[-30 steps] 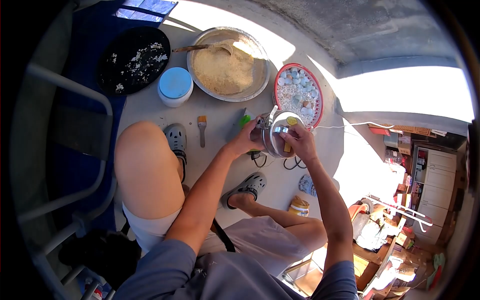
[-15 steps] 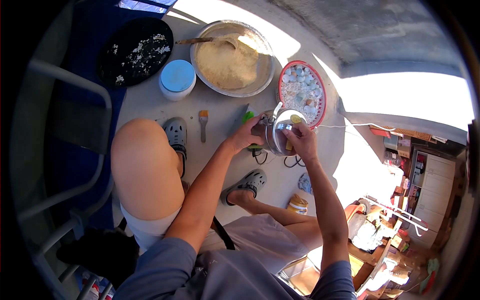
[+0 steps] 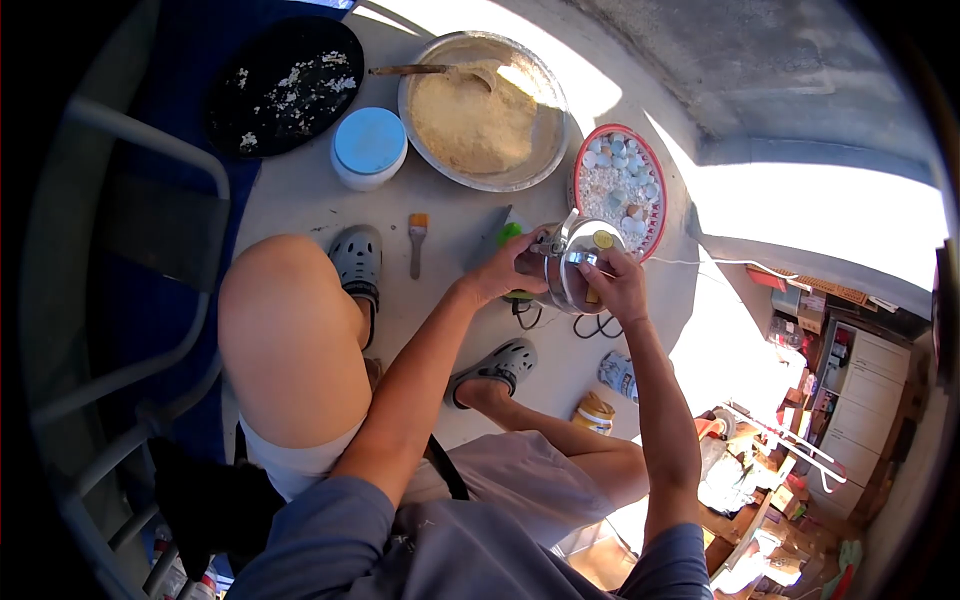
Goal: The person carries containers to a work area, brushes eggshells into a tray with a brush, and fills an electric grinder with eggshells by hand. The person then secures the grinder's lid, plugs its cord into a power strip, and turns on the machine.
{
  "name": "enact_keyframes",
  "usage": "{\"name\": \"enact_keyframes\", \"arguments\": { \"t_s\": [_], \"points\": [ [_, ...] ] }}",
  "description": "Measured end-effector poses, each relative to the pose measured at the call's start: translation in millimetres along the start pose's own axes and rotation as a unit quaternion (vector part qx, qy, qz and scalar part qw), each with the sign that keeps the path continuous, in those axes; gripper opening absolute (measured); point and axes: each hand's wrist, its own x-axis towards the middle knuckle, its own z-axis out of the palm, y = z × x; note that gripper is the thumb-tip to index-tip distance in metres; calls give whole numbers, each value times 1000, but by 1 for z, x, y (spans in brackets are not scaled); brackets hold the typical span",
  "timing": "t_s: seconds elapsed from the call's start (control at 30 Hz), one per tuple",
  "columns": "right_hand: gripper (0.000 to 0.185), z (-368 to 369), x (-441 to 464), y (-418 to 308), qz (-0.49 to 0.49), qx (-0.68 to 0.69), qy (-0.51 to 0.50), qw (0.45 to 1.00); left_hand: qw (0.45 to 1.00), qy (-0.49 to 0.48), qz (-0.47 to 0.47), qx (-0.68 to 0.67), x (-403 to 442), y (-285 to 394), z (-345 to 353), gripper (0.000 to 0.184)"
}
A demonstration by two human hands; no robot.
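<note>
A steel grinder (image 3: 572, 282) with a round shiny lid (image 3: 605, 233) is held tilted in front of me, above the floor. My left hand (image 3: 510, 268) is closed around its left side, near a metal clasp (image 3: 548, 244). With thumb and fingers, my right hand (image 3: 622, 284) grips the right side of the lid, by a shiny fitting. A yellow round sticker shows on the lid. Behind the left hand, a green part (image 3: 509, 232) and a grey piece are partly hidden. Black cord (image 3: 598, 326) loops below the grinder.
A large metal bowl (image 3: 556, 150) holds tan powder and a wooden-handled ladle (image 3: 412, 70). Nearby are a red-rimmed basket (image 3: 661, 205) of eggshells, a blue-lidded tub (image 3: 368, 142), a brush (image 3: 416, 245), a black tray (image 3: 225, 118) with white bits, and a yellow-brown jar (image 3: 594, 412).
The view has shifted slightly, so floor items appear a little farther right. Both hands still hold the grinder; the right hand and the lid fitting have moved slightly.
</note>
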Motion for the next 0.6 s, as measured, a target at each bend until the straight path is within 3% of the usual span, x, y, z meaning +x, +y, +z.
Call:
{"name": "enact_keyframes", "arguments": {
  "t_s": [0.17, 0.33, 0.47, 0.6],
  "points": [
    [30, 1, 1, -3, -34, -46, -16, 998, 999, 35, 24, -13, 1, -4, 10, 91],
    [33, 10, -1, -5, -18, -46, 43, 998, 988, 102, 44, 104, 6, -9, 11, 88],
    [34, 15, -3, -6, -7, -83, 78, 993, 993, 100, 13, 54, 2, -8, 11, 94],
    [36, 19, -5, -5, 9, -78, 100, 992, 985, 58, 46, 153, 5, -34, -4, 100]
  ]
}}
